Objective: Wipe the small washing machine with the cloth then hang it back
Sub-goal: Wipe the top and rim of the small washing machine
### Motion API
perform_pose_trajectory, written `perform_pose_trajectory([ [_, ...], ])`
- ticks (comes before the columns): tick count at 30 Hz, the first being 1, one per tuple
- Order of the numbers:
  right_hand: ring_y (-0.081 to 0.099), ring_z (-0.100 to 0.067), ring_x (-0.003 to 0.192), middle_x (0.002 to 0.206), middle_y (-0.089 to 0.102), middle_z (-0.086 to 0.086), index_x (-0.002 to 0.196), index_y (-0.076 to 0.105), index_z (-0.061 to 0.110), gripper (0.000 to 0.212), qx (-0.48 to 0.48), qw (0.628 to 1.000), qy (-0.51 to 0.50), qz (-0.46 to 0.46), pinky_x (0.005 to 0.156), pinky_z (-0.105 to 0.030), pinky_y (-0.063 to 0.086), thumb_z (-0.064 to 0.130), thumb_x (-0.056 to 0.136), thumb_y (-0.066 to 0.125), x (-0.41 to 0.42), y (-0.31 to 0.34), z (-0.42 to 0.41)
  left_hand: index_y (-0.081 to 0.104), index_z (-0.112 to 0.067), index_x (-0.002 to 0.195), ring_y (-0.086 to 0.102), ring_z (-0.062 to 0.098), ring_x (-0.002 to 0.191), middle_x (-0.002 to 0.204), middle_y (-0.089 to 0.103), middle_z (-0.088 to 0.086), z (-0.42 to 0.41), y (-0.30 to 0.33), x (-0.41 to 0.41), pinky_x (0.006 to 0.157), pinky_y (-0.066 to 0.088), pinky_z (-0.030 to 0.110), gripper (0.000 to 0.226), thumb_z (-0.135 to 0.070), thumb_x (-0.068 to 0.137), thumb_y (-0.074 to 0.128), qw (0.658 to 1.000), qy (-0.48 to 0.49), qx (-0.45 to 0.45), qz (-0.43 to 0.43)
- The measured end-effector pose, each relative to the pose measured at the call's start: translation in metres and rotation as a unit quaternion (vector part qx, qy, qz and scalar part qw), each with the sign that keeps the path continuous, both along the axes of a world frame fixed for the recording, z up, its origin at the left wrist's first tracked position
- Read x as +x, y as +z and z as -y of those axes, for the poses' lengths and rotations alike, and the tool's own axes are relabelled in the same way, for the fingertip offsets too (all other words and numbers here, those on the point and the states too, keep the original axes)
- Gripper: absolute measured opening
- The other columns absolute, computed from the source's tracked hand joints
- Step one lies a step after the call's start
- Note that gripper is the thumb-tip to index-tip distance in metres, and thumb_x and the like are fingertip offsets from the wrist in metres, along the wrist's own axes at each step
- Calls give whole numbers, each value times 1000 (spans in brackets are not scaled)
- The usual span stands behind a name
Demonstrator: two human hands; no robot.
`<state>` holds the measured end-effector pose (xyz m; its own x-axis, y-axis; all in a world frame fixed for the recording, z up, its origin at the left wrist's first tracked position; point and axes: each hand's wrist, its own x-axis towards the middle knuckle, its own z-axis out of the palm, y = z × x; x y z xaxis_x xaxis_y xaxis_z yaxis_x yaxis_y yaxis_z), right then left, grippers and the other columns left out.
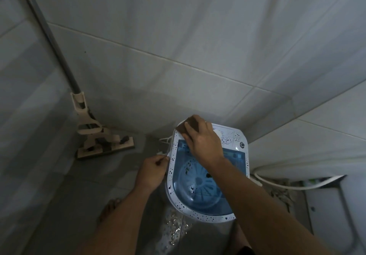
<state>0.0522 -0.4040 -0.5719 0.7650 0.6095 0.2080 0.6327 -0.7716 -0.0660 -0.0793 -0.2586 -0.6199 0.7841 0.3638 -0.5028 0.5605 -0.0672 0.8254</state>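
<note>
The small washing machine (pixel 208 175) stood on a wet floor (pixel 174 229) in a tiled corner, so it could slide or tip if the wiping pushed sideways, and a bare foot (pixel 110 208) near the puddle might slip. The right hand (pixel 202 137) pressed a brown cloth (pixel 193 123) flat under spread fingers on the machine's far-left top corner. The left hand (pixel 151 172), loosely curled, touched the machine's left rim, seemingly bracing it. A mop (pixel 99 135) leaned against the wall, well apart.
</note>
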Motion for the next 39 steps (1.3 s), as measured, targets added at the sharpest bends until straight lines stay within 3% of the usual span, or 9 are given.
perform_pose_trajectory([
  [7,58,-39,110,141,56,-16,124,70,18,31,-14,1000,11,-7,80,-49,58,30,97,67,7,1,-6,76,-25,93,72,15,71,76,76,-5,0,-6,-1,74,61,42,22,-39,92,60,1000,16,-10,8],
  [12,56,-42,112,137,57,-20,123,74,22,30,-4,999,-29,-43,87,-51,57,34,96,67,20,10,-18,73,-16,81,62,19,60,67,70,12,0,-10,-2,75,59,48,19,-29,92,66,996,51,-68,5],
  [15,57,-42,108,131,60,-20,122,73,19,29,-6,999,-24,-49,81,-51,58,31,96,67,17,9,-22,73,-14,81,60,19,61,62,66,8,-1,-10,-2,76,58,48,17,-26,92,67,995,57,-85,1],
  [20,58,-38,102,134,59,-15,118,71,19,26,-43,999,7,1,74,-45,56,28,93,70,1,1,-12,72,-7,86,60,22,65,74,69,22,3,-7,-3,72,57,42,19,-23,93,66,991,76,-107,10],
  [25,58,-38,102,131,59,-16,118,71,19,28,-70,996,43,18,75,-47,56,27,92,69,-2,0,-10,71,-6,82,57,20,61,67,64,13,5,-10,-3,63,52,31,20,-23,93,66,990,86,-112,18],
  [28,57,-39,106,128,60,-17,115,73,19,25,-63,998,16,-5,81,-50,57,29,93,70,11,4,-26,71,-7,82,56,17,59,66,64,12,6,-11,-4,61,50,29,21,-24,93,65,990,87,-108,21],
  [32,49,-37,117,133,55,-14,123,70,20,30,-60,996,-8,-65,94,-49,50,35,101,57,21,7,-41,72,-8,84,60,17,61,70,69,18,3,-12,-5,63,53,30,21,-25,93,65,990,81,-111,17],
  [39,57,-36,101,127,60,-12,113,72,22,24,-58,998,5,-6,75,-44,52,29,91,69,-11,-2,-23,71,-6,82,57,15,57,58,63,4,3,-12,-5,59,51,28,22,-24,92,67,988,90,-124,15],
])
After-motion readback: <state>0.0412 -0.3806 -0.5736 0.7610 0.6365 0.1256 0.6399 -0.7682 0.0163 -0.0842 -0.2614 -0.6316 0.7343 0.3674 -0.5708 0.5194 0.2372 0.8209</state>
